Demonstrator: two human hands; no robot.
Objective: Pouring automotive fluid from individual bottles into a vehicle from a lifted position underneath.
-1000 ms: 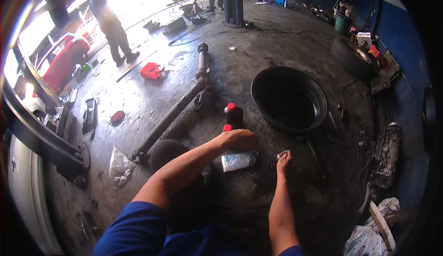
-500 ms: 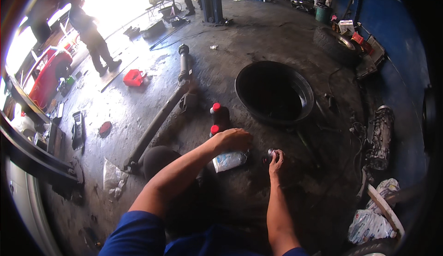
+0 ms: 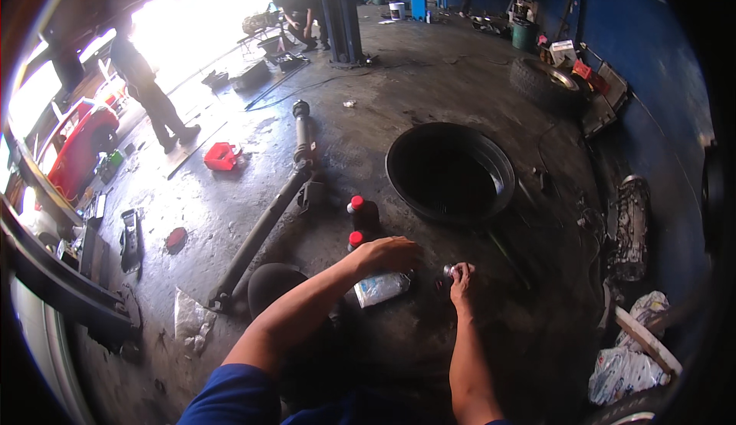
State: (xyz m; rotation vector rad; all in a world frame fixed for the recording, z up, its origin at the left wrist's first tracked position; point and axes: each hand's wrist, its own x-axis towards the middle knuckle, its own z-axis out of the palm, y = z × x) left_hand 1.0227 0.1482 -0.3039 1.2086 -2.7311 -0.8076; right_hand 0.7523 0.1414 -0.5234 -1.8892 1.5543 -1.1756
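My right hand [image 3: 461, 282] pinches a small shiny metal part [image 3: 448, 270] low over the dark floor; its exact kind is too small to make out. My left hand [image 3: 389, 254] reaches across in front of me with its back turned up. Its fingertips point toward the right hand and are lost in shadow, so whether they hold anything is hidden. Just beyond the left wrist stand two dark bottles with red caps, a farther bottle [image 3: 368, 216] and a nearer one [image 3: 356, 239]. Partly beneath the left hand lies a white and blue plastic packet [image 3: 381, 289].
A wide black tub [image 3: 399, 183] sits ahead of my hands. A long drive shaft [image 3: 264, 229] lies to the left, near a red container [image 3: 221, 157]. On the right are a wheel [image 3: 540, 84], an engine part [image 3: 632, 229] and plastic bags [image 3: 625, 375]. Other people work farther back.
The view has tipped upward, so the floor things sit lower in the picture. A person at the back now shows bent over. Both hands keep nearly the same places over the floor.
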